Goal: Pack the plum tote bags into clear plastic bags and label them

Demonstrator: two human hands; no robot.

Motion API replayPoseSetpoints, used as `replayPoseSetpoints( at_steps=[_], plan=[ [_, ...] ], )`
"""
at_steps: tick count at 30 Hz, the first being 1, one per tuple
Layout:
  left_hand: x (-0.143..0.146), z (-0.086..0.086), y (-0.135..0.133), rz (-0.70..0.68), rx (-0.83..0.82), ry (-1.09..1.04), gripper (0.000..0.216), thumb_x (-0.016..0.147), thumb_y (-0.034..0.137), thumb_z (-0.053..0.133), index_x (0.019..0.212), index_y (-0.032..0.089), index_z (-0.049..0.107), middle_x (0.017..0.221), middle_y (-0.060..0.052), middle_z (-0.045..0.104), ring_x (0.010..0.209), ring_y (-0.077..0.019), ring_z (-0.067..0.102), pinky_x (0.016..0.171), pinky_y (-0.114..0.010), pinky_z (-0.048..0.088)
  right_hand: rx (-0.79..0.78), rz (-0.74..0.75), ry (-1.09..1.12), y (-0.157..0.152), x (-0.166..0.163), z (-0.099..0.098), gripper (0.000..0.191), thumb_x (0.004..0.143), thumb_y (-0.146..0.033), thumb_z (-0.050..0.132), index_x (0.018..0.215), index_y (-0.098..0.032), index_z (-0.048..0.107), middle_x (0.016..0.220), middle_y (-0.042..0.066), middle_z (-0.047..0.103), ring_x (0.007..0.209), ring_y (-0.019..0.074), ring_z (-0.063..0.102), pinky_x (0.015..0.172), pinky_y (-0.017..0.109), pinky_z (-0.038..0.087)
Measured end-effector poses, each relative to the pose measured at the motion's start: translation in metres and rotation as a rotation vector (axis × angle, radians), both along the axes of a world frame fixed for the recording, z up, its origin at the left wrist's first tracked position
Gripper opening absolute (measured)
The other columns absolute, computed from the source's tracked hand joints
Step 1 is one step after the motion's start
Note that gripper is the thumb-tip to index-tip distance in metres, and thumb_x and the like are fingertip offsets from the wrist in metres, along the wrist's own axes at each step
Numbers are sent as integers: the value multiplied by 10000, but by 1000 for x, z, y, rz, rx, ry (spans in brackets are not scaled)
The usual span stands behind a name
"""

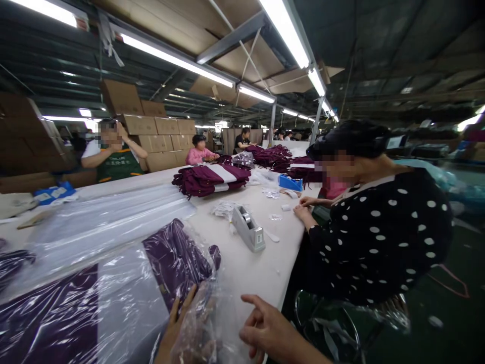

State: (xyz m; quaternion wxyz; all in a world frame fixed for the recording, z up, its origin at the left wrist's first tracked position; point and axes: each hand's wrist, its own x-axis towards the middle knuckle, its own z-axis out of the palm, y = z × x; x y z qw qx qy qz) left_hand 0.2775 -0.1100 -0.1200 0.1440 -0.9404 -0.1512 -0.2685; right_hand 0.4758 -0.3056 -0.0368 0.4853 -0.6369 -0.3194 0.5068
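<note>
A clear plastic bag [125, 283] with folded dark purple fabric [56, 308] and a pale band round it lies in front of me at the lower left. My left hand [175, 323] is at the bag's near right end, its visible fingers stretched out against the crinkled film [206, 318], which partly covers it. My right hand [271, 328] is just right of that film, over the table edge. Its index finger points out and the other fingers are loosely bent, with nothing visible in them.
A grey tape dispenser [248, 230] stands mid-table, with a blue dispenser [290, 182] farther back. Flat clear bags [113, 215] lie at left; a purple fabric bundle [212, 179] sits beyond. A co-worker in a polka-dot top [379, 237] sits close on the right. Cartons [151, 134] are stacked behind.
</note>
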Motion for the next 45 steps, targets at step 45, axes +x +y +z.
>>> replayPoseSetpoints(
  at_steps=[45],
  plan=[
    [-100, 122, -171, -13, -507, 170, 918, 814, 409, 734, 1570, 268, 231, 1619, -121, 307, 1477, -330, 313, 1151, -564, 373, -63, -212, -335, -50, 55, -12, 574, 651, -568, 709, 1057, -170, 622, 884, 111, 726, 719, 240, 702, 537, 300, 546]
  ],
)
